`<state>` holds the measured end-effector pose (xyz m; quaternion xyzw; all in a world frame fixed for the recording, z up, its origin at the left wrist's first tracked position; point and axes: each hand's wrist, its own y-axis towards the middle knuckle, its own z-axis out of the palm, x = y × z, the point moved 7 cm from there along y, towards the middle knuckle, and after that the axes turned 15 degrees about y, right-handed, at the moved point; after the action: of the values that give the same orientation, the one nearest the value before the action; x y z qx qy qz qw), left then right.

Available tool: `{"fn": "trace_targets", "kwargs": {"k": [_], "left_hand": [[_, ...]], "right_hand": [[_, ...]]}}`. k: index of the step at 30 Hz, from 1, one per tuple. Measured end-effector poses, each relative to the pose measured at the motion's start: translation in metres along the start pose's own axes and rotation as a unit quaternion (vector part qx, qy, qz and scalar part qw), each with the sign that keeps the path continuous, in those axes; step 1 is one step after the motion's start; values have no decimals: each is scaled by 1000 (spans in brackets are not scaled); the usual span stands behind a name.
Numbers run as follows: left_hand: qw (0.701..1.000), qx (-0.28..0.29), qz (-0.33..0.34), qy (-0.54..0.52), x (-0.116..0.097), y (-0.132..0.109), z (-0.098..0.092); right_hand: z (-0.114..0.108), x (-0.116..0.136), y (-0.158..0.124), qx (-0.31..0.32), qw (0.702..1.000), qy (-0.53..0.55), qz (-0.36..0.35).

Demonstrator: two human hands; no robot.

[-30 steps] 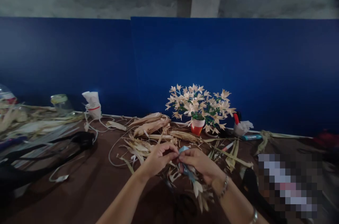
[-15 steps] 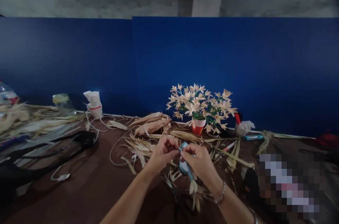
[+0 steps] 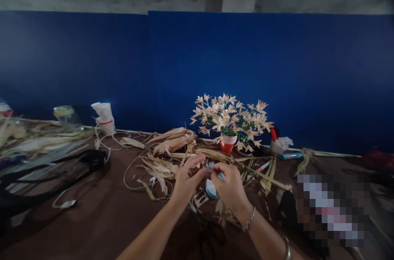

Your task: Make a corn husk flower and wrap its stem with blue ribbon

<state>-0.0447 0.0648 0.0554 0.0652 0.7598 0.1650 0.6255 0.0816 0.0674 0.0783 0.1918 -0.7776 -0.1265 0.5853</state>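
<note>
My left hand (image 3: 188, 176) and my right hand (image 3: 228, 184) meet fingertip to fingertip above the brown table. My right thumb and index finger pinch a strip of light-blue tape (image 3: 210, 164). The left thumb and fingers close at the same spot, but what lies between them is too small to make out. Just below the fingers shows a light-blue tape roll (image 3: 211, 191), partly covered by my right hand. Pale husk scraps (image 3: 200, 200) lie under the hands. Dark-handled scissors (image 3: 212, 233) are dimly visible nearer to me.
Behind my hands stands a red and white cup (image 3: 228, 144) with pale husk flowers (image 3: 226, 118). Dried corn husks (image 3: 174, 143) are heaped to its left. White cable (image 3: 125, 178), a black strap-like object (image 3: 89, 161) and a glass jar (image 3: 68, 118) occupy the left. A blue panel (image 3: 246, 55) backs the table.
The whole view has shifted slightly. My right hand has turned, and the blue strip and pale flower hanging below it no longer show clearly. My left fingers have straightened somewhat.
</note>
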Motion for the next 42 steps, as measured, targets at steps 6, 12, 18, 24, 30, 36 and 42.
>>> {"fn": "trace_targets", "kwargs": {"k": [6,12,18,24,30,36,42], "left_hand": [[998,53,-26,-4,10,4,3],[991,133,0,-4,0,-1,8],[992,117,-8,40,5,2,8],[991,97,-87,-13,26,6,6],[986,139,-69,-61,15,6,3],[980,158,-84,-91,9,0,5],[989,125,-61,-45,15,4,7]], "right_hand": [[10,-4,4,90,988,109,63],[26,-18,-13,289,850,321,301],[13,-22,2,199,963,101,154],[6,16,-3,49,975,-180,-121],[13,-12,0,142,973,132,123],[34,-26,-14,240,833,378,325],[4,10,-2,49,996,-41,-62]]}}
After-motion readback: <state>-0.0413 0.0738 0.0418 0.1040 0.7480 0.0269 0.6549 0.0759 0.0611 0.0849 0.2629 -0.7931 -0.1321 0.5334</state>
